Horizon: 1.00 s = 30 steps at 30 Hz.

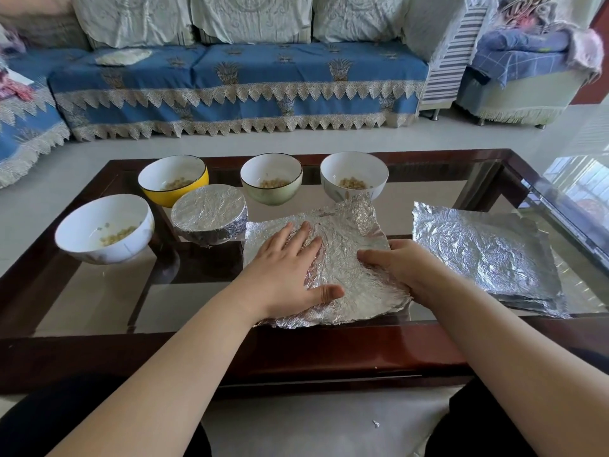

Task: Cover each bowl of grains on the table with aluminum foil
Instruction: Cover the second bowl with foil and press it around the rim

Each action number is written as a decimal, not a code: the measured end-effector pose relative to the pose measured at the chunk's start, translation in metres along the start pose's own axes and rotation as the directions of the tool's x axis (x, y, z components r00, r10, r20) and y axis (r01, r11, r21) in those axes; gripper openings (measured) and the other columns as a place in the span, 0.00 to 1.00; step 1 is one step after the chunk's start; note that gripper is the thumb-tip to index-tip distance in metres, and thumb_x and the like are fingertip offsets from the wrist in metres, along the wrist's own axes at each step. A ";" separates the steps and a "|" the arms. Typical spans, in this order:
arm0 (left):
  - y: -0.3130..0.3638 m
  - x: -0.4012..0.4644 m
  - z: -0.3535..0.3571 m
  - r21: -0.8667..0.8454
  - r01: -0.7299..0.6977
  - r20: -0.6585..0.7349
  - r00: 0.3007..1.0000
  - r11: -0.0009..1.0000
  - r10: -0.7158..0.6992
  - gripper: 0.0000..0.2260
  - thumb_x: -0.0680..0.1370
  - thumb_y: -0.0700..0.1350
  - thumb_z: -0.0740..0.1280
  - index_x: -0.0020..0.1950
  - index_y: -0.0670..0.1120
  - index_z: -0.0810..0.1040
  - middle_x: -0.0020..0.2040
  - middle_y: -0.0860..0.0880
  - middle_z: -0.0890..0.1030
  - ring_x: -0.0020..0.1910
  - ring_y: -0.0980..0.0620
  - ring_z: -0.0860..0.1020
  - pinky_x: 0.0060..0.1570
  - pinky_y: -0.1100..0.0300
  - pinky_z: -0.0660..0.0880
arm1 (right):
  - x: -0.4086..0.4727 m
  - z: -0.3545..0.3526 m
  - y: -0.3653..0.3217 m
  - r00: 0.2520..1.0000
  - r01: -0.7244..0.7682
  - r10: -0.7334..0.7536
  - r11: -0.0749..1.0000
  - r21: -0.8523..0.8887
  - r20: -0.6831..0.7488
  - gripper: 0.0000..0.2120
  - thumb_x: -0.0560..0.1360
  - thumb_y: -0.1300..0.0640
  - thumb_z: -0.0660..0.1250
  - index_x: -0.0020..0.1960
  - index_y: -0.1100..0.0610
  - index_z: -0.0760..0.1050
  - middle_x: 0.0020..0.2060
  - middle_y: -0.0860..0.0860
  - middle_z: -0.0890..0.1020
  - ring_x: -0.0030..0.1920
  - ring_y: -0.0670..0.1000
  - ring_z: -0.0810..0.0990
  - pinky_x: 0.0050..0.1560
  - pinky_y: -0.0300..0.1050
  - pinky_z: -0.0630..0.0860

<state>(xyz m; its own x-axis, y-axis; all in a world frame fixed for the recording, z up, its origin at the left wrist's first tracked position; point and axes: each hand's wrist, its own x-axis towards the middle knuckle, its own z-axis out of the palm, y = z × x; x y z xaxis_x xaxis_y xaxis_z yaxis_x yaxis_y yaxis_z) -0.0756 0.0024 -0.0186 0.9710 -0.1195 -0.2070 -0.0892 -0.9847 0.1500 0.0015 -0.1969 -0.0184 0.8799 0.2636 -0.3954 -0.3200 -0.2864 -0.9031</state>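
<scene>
Crinkled aluminium: a person's left hand (pixel 290 265) lies flat, fingers spread, on a foil sheet (pixel 333 258) at the bench's (pixel 296 351) six o'clock edge, while the right hand (pixel 398 268) curls over its three o'clock side, gripping it. One foil-covered bowl (pixel 209 214) stands at ten o'clock; four open bowls, including the yellow bowl (pixel 173 179), wait beyond. Rough smoothing could tear the thin sheet, leaving gaps.
</scene>
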 end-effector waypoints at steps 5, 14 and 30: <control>0.002 -0.014 0.004 0.027 -0.015 -0.005 1.000 1.000 0.015 0.51 0.64 0.79 0.43 0.81 0.53 0.41 0.80 0.51 0.35 0.78 0.50 0.33 0.77 0.49 0.39 | -0.006 0.001 0.007 0.999 0.030 -0.027 0.995 -0.098 0.033 0.05 0.72 0.61 0.73 0.46 0.63 0.81 0.40 0.58 0.86 0.39 0.58 0.83 0.49 0.55 0.81; 0.007 -0.016 0.004 0.058 -0.023 0.023 1.000 0.998 0.022 0.57 0.61 0.82 0.51 0.81 0.53 0.38 0.79 0.50 0.31 0.76 0.48 0.29 0.73 0.51 0.31 | 0.001 -0.003 0.008 0.992 0.092 -0.070 0.973 -0.210 0.109 0.13 0.72 0.58 0.73 0.56 0.56 0.78 0.46 0.54 0.86 0.46 0.56 0.85 0.54 0.59 0.80; 0.004 -0.011 -0.003 -0.017 0.000 0.061 0.998 1.000 0.001 0.57 0.59 0.82 0.53 0.81 0.54 0.42 0.79 0.49 0.31 0.78 0.50 0.32 0.77 0.46 0.40 | -0.018 0.029 -0.002 0.806 0.569 -0.337 0.216 -0.794 0.486 0.41 0.73 0.30 0.42 0.80 0.50 0.42 0.79 0.46 0.42 0.77 0.43 0.35 0.76 0.44 0.35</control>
<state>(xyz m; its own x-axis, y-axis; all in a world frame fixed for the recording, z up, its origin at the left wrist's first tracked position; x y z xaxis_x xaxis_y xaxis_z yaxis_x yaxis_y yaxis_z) -0.0863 -0.0001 -0.0124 0.9556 -0.1282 -0.2653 -0.0857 -0.9824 0.1660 -0.0243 -0.1742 -0.0142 0.6467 0.7567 -0.0956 0.7100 -0.6431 -0.2870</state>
